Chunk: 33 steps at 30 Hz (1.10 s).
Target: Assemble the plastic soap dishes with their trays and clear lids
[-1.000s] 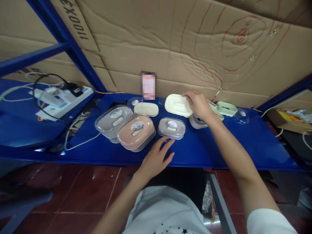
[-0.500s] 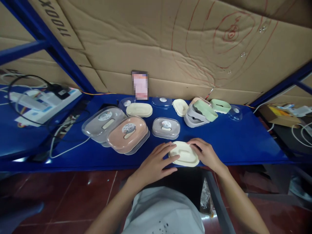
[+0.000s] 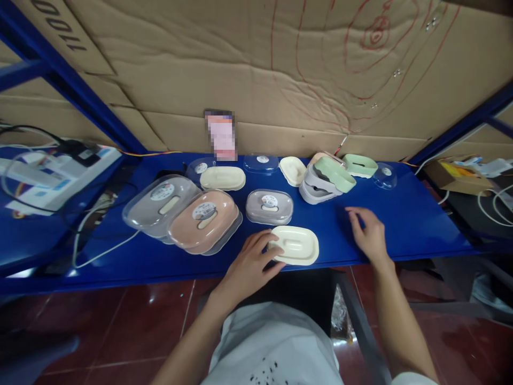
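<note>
A shallow cream soap dish (image 3: 298,247) with a raised ridge in its middle sits at the front edge of the blue table. My left hand (image 3: 256,256) grips its left end, fingers over the rim and thumb at the near side. To the right of the dish, my right hand (image 3: 367,232) is raised with nothing in it, fingers loosely bent and apart. Beyond that hand stand stacked grey holders (image 3: 316,192) with a green sleeve (image 3: 335,174) leaning on top. A grey lidded soap box (image 3: 269,207) lies just behind the cream dish.
To the left are large pink (image 3: 204,219) and grey (image 3: 162,203) lidded boxes. Along the back lie a cream tray (image 3: 223,178), a cream dish (image 3: 292,170), clear lids (image 3: 260,163) and a green piece (image 3: 360,164). A phone (image 3: 222,136) leans on the cardboard (image 3: 180,64).
My right hand has let go of the cream dish and moved right, away from it. My left hand stays on the dish's left end. The camera view has shifted slightly.
</note>
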Motion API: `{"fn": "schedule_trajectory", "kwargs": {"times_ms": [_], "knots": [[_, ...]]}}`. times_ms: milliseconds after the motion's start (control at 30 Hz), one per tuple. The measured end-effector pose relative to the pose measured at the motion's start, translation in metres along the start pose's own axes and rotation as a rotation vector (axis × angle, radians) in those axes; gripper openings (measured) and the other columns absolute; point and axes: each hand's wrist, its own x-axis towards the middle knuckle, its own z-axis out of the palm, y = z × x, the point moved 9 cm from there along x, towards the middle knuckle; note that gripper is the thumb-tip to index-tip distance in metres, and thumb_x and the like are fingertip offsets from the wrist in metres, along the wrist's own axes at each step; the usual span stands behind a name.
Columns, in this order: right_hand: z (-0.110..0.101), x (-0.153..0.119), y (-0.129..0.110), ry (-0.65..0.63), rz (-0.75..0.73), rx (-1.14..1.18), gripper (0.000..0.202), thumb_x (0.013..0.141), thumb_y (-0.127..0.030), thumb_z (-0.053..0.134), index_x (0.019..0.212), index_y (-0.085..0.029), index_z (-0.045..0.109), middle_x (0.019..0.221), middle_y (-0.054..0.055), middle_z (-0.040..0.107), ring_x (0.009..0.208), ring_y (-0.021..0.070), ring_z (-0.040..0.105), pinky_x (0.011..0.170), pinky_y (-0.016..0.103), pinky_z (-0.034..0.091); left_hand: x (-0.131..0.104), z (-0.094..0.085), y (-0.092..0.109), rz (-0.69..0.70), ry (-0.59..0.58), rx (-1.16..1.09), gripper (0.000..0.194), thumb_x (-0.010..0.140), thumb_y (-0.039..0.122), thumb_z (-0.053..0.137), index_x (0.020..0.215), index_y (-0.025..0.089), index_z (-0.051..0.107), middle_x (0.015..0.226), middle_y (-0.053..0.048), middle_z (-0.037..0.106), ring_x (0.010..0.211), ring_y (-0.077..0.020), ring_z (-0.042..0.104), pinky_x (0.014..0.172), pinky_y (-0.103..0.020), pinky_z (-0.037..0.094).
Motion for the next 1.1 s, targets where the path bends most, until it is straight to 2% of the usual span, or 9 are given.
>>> {"fn": "schedule_trajectory", "kwargs": {"times_ms": [167, 267, 400, 533, 633, 800, 933, 1000, 1100], "knots": [[-0.020, 0.050, 0.110, 0.018, 0.224, -0.306, 0.050, 0.102, -0.037, 0.051, 0.144, -0.014, 0.062, 0.151, 0.023, 0.063, 0.144, 0.0388, 0.058, 0.118, 0.062, 0.047, 0.000, 0.001, 0.000, -0.012, -0.001, 0.023, 0.019, 0.098, 0.025, 0.076, 0.116, 0.026, 0.070, 0.132, -0.009, 0.068, 0.140, -0.0307, 0.059, 0.116, -0.051, 0.054], [-0.017, 0.079, 0.145, -0.011, 0.294, -0.355, 0.064, 0.098, -0.041, 0.054, 0.154, -0.011, 0.054, 0.166, 0.029, 0.045, 0.152, 0.0484, 0.047, 0.115, 0.076, 0.042, 0.000, 0.001, 0.000, -0.011, 0.004, 0.035, 0.020, 0.098, 0.026, 0.076, 0.117, 0.026, 0.070, 0.133, -0.009, 0.068, 0.140, -0.0308, 0.059, 0.115, -0.051, 0.054], [0.002, 0.122, 0.134, -0.131, 0.117, -0.285, 0.062, 0.100, -0.043, 0.052, 0.157, -0.019, 0.053, 0.172, 0.020, 0.042, 0.159, 0.0417, 0.039, 0.125, 0.070, 0.035, 0.000, 0.004, 0.000, -0.017, -0.008, 0.047, 0.019, 0.098, 0.025, 0.076, 0.116, 0.026, 0.069, 0.133, -0.009, 0.067, 0.139, -0.0306, 0.060, 0.114, -0.051, 0.055], [0.028, 0.166, 0.110, -0.343, -0.032, -0.048, 0.058, 0.099, -0.049, 0.061, 0.149, -0.020, 0.062, 0.158, 0.017, 0.061, 0.148, 0.0356, 0.056, 0.124, 0.057, 0.042, 0.002, 0.004, 0.000, -0.019, -0.008, 0.044, 0.019, 0.099, 0.026, 0.075, 0.116, 0.025, 0.069, 0.134, -0.009, 0.067, 0.138, -0.0299, 0.060, 0.114, -0.051, 0.055], [0.039, 0.186, 0.103, -0.396, -0.035, 0.001, 0.061, 0.097, -0.052, 0.070, 0.149, -0.022, 0.064, 0.150, 0.013, 0.068, 0.139, 0.0334, 0.064, 0.120, 0.052, 0.048, 0.002, 0.003, 0.000, -0.030, -0.011, 0.041, 0.019, 0.098, 0.026, 0.076, 0.116, 0.026, 0.070, 0.133, -0.008, 0.068, 0.138, -0.0293, 0.060, 0.114, -0.051, 0.055], [0.044, 0.180, 0.101, -0.362, -0.051, 0.008, 0.042, 0.103, -0.039, 0.063, 0.142, -0.023, 0.070, 0.148, 0.010, 0.070, 0.140, 0.0288, 0.064, 0.119, 0.047, 0.048, 0.003, 0.002, -0.001, -0.053, -0.023, 0.043, 0.020, 0.098, 0.024, 0.076, 0.117, 0.027, 0.071, 0.135, -0.008, 0.068, 0.138, -0.0297, 0.060, 0.113, -0.051, 0.055], [0.035, 0.170, 0.119, -0.253, 0.009, -0.191, 0.049, 0.099, -0.025, 0.064, 0.148, -0.019, 0.064, 0.158, 0.017, 0.061, 0.151, 0.0363, 0.052, 0.123, 0.062, 0.036, 0.003, 0.003, -0.003, -0.065, -0.030, 0.047, 0.019, 0.100, 0.026, 0.074, 0.119, 0.028, 0.071, 0.137, -0.008, 0.068, 0.139, -0.0299, 0.060, 0.114, -0.051, 0.055], [0.034, 0.168, 0.130, -0.233, 0.054, -0.226, 0.047, 0.097, -0.024, 0.067, 0.143, -0.016, 0.068, 0.148, 0.020, 0.069, 0.144, 0.0403, 0.058, 0.121, 0.068, 0.033, 0.003, 0.004, -0.004, -0.066, -0.035, 0.048, 0.019, 0.101, 0.027, 0.073, 0.120, 0.027, 0.070, 0.138, -0.008, 0.067, 0.140, -0.0298, 0.059, 0.114, -0.051, 0.054], [0.028, 0.173, 0.138, -0.191, 0.093, -0.255, 0.036, 0.098, -0.026, 0.066, 0.128, -0.011, 0.077, 0.125, 0.022, 0.079, 0.122, 0.0356, 0.072, 0.114, 0.056, 0.044, 0.004, 0.004, -0.003, -0.056, -0.033, 0.052, 0.018, 0.101, 0.027, 0.073, 0.119, 0.027, 0.070, 0.136, -0.008, 0.068, 0.140, -0.0302, 0.059, 0.115, -0.051, 0.053]]}}
